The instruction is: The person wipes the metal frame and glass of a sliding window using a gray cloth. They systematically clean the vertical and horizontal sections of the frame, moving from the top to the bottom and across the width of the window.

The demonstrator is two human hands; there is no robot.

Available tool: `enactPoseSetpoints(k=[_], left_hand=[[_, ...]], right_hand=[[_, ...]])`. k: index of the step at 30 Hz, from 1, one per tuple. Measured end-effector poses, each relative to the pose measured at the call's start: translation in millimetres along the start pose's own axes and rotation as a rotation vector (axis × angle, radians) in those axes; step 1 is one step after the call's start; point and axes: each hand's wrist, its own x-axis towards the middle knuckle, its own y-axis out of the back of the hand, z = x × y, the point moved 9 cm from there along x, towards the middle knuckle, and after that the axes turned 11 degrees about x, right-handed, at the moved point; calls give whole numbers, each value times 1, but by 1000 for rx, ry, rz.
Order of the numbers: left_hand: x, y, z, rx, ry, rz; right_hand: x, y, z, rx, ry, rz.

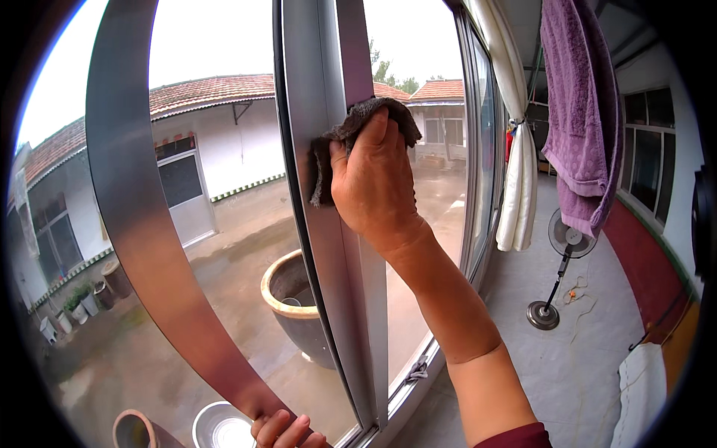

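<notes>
My right hand (377, 175) is closed on a dark grey-brown cloth (321, 175) and presses it against the upright metal window frame (321, 82). Part of the cloth bunches up above the fingers and a flap hangs beside the thumb. At the bottom edge, my left hand (287, 431) curls its fingers over the lower end of the wide metal bar (168, 246) on the left. The picture's lower edge cuts off most of that hand.
Through the glass a large glazed pot (299, 328) and a metal basin (224, 427) stand in the courtyard. To the right, a purple towel (579, 112) hangs above a standing fan (543, 315), near a tied-back white curtain (517, 201). A latch (417, 369) sits on the window's lower rail.
</notes>
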Motion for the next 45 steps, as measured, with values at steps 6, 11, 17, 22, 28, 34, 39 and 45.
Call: enactPoseSetpoints(k=[6,11,17,22,28,34,39,45], left_hand=[[2,4,-3,-76,7,40],[2,10,-1,-134,49,63],[-5,15,1,28,22,147],[3,2,0,74,106,181],[-6,6,5,183,-59,212],[-2,-1,0,54,19,-45],[4,-2,0,11,4,-120],[2,-6,2,14,-11,-150]], right_hand=[[105,-14,8,-52,-108,-48],[186,-24,16,-102,-269,-132],[267,-34,14,9,-367,-137],[311,-36,17,-281,-222,-163],[341,-38,-6,-247,-64,32],[306,-45,0,-286,-18,-87],[264,-49,-9,-515,95,-215],[215,-38,-7,-340,56,-144]])
